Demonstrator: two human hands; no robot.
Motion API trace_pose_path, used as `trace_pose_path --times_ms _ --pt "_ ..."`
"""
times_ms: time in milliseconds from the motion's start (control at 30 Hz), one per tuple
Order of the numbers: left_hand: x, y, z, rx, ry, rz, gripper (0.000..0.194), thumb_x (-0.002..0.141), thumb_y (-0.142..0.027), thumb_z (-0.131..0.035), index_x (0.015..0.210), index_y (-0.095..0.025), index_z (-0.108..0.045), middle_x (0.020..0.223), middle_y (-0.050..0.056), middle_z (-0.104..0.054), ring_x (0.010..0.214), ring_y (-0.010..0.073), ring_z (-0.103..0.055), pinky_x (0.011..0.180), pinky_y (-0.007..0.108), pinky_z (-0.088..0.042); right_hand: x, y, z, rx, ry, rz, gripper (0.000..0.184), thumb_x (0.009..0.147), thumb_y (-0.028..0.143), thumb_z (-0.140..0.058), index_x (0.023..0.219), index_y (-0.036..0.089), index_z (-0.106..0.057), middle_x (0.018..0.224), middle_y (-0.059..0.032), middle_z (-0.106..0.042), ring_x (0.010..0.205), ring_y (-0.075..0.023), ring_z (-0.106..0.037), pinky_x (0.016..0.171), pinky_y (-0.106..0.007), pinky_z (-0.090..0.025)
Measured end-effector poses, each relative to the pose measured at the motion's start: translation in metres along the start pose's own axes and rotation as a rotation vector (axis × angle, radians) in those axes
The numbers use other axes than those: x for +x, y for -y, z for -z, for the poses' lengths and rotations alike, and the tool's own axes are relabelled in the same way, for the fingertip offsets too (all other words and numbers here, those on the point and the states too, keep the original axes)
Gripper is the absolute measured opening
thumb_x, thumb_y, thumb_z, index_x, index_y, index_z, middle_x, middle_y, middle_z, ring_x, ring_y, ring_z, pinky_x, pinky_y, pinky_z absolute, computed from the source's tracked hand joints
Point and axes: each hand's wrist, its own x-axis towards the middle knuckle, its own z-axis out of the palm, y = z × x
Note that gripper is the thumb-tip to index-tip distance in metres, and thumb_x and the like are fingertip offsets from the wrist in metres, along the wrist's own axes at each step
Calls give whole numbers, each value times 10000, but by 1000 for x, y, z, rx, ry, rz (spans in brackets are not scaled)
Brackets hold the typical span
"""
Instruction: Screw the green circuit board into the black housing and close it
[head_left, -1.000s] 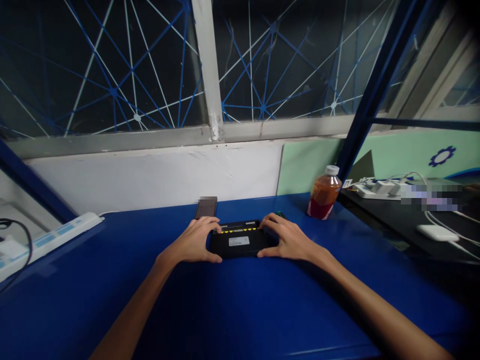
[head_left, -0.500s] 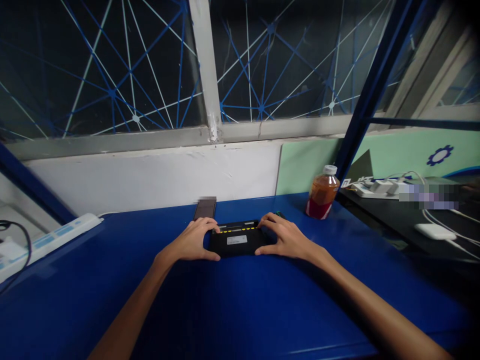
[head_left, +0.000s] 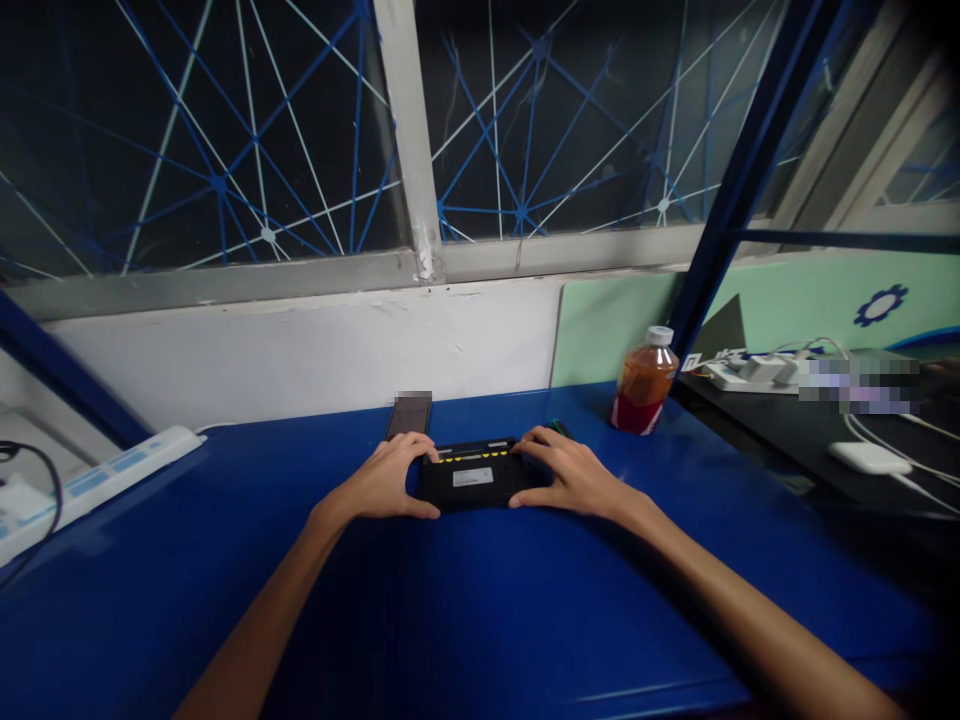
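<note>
One black box (head_left: 495,492), two hands gripping it: person's left hand (head_left: 384,478) clasping left end, right hand (head_left: 576,474) clasping right end, thumbs pressing near edge. One white label (head_left: 472,477) showing on top (print too small for reading). Box lying on blue table (head_left: 465,600), yellow marks running in row near far side. One phone (head_left: 411,415) lying behind left hand; one bottle (head_left: 642,392) standing beyond right.

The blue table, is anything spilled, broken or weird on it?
Nothing spilled, broken or weird stands out on the blue table. The bottle stands upright, its cap on, and the left hand and right hand hold the black case by its ends.
</note>
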Motion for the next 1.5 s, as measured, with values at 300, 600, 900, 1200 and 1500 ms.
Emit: trace_pose_path --times_ms 300,600,900,1200,1500 --pt "-1 -2 2 7 -33 -6 582 591 -570 -717 1040 -259 -514 1318 48 -430 1201 319 -397 984 477 -292 0 -2 2 0 -9 -24 710 654 697 -628 1138 179 -575 1090 -104 -563 925 -252 -584 771 -398 -493" --pt "0 2 0 1 -31 -9 595 578 -590 -719 1027 -256 -519 1311 49 -428 1200 309 -398 980 463 -303 0 -2 3 23 -2 -8 657 698 663 -616 1145 184 -573 1092 -106 -561 918 -249 -586 753 -404 -502" --pt "0 0 0 -12 -39 -24 600 586 -604 -704 1037 -253 -524 1302 61 -434 1199 316 -404 988 476 -298 -1 -3 6 30 5 1 648 696 677 -607 1124 191 -564 1088 -95 -550 909 -239 -589 768 -393 -502" --pt "0 1 -1 -7 -27 -12 593 593 -598 -702 1044 -256 -528 1297 61 -438 1192 321 -411 988 488 -291 0 -3 5 19 13 -2 664 698 684 -598 1139 191 -551 1094 -98 -544 917 -244 -585 761 -391 -507" --pt "0 2 -1 -7 -8 9 595 585 -604 -711 1047 -272 -537 1321 51 -422 1184 333 -416 981 500 -309 0 -2 5 -4 6 9 655 722 686 -568 1155 194 -563 1083 -103 -555 921 -243 -583 759 -387 -505"
